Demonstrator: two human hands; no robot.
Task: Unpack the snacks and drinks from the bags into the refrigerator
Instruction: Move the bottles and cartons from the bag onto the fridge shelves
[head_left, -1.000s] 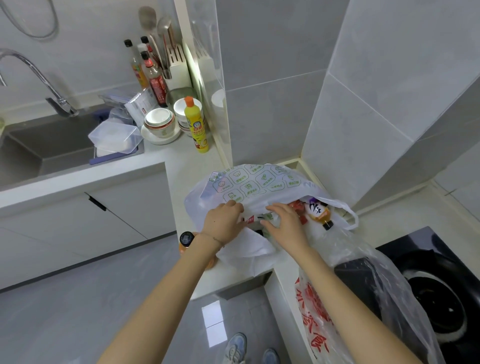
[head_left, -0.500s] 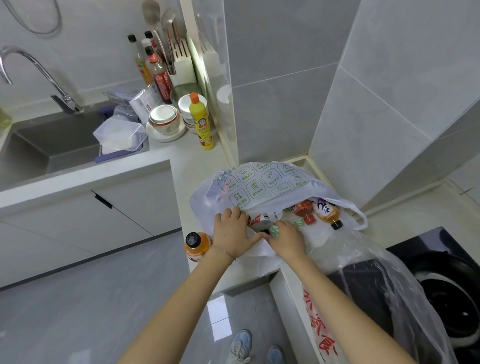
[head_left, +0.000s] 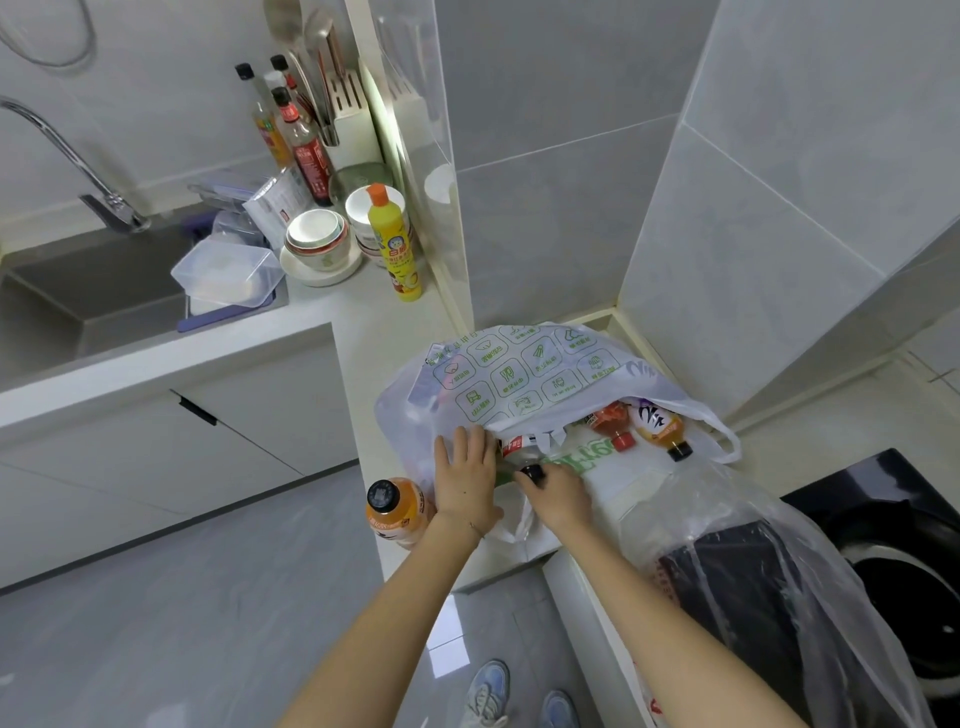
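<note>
Right hand (head_left: 558, 496) now grips a black-capped clear bottle (head_left: 522, 453), drawn half out of the white plastic bag (head_left: 519, 374); flat left hand (head_left: 465, 480) steadies.

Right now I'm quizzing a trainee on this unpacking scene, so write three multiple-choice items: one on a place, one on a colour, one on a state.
1. Where does the orange drink bottle stand?
A inside the white bag
B at the counter edge, left of the left hand
C behind the yellow dish-soap bottle
2. What colour is the dish-soap bottle's cap?
A orange
B green
C blue
3. What is the right hand doing?
A hanging idle
B gripping a red-labelled bottle at the bag's mouth
C pressing flat on the counter
Key: B, it stands beside the left wrist; A, the cap is orange; B, its fingers curl round the bottle.
</note>
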